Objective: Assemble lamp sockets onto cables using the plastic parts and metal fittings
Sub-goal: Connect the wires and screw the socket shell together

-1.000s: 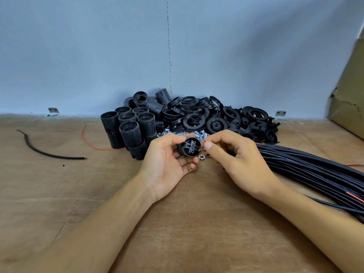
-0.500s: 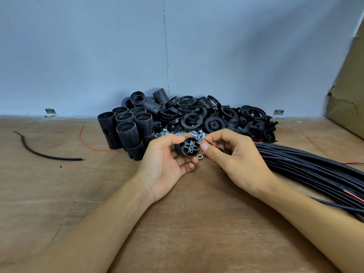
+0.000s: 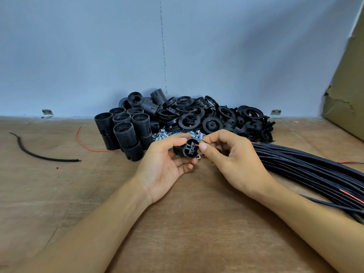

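Fingers [image 3: 185, 166] of the left hand [image 3: 165, 166], above the wooden table [image 3: 197, 223] and near the cable bundle [image 3: 305, 164], curl round the black lamp socket [image 3: 186, 150], terminal face toward the camera. The right hand [image 3: 232, 160] pinches the red wire [image 3: 213, 148] at that face; best to hold the socket steady and feed the tip straight in.
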Demonstrator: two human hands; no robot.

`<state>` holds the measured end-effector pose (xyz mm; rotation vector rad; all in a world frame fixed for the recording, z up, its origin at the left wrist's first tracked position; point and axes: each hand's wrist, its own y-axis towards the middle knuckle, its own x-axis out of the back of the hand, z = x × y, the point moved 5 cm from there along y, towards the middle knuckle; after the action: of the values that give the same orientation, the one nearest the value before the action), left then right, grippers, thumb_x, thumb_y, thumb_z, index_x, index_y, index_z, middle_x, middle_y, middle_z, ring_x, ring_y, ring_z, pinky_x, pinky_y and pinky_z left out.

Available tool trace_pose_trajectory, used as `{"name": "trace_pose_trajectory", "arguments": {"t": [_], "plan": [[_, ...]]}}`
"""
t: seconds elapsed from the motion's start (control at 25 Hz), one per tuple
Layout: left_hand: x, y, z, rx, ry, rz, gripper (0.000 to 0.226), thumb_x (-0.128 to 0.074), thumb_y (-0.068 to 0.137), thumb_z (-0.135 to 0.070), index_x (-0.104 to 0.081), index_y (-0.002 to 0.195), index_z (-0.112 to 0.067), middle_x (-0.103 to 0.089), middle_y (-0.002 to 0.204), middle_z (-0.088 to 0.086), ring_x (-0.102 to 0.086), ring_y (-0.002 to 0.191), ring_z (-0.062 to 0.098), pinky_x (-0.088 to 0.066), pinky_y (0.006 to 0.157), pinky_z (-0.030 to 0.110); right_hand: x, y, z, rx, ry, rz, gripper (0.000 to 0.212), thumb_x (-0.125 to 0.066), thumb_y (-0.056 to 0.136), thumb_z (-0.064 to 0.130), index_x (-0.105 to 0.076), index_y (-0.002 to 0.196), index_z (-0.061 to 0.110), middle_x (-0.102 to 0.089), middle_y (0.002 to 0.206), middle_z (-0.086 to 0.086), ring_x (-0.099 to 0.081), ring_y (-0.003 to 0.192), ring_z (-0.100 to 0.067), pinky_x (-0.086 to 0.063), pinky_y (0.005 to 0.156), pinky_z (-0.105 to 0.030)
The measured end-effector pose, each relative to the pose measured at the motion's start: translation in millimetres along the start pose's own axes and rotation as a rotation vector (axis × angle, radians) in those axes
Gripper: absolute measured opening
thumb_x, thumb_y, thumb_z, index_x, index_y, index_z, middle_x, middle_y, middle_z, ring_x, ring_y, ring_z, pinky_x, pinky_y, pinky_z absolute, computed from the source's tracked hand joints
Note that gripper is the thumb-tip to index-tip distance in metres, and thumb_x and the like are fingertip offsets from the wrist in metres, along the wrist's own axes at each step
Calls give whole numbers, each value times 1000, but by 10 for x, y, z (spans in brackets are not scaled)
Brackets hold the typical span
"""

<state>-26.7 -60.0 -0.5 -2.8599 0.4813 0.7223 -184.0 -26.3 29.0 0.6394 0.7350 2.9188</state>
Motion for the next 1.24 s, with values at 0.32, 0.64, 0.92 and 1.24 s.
{"name": "trace_pose_trajectory", "arguments": {"t": [0.32,0.64,0.92,1.24], "plan": [[-42,-23,4,-92,82,-2,20,-75,73,-22,-78,92,-16,-75,92,16,-72,75,28,-58,63,29,31,14,5,76,-152,-88,3,-71,92,17,-71,91,19,-67,84,8,-63,78,-9,-47,69,-16],[-67,-40,12,-129,94,-44,35,-80,69,-20,-74,103,-11,-75,91,18,-72,73,32,-58,61,28,55,-9,34,152,-281,-112,6,-69,92,13,-68,87,17,-57,80,12,-55,76,-3,-38,67,-8],[-70,-30,24,-58,117,-24,39,-78,74,-25,-73,108,-6,-75,91,16,-71,69,25,-58,61,26,53,-19,57,191,-282,-130,4,-68,94,15,-69,90,17,-57,82,13,-54,78,0,-37,68,-6],[-52,-9,37,-15,126,10,41,-76,77,-29,-72,111,-6,-74,90,11,-66,65,16,-55,59,23,40,-12,58,180,-299,-107,6,-67,94,13,-67,89,16,-57,83,8,-54,77,-4,-38,66,-8]]}}
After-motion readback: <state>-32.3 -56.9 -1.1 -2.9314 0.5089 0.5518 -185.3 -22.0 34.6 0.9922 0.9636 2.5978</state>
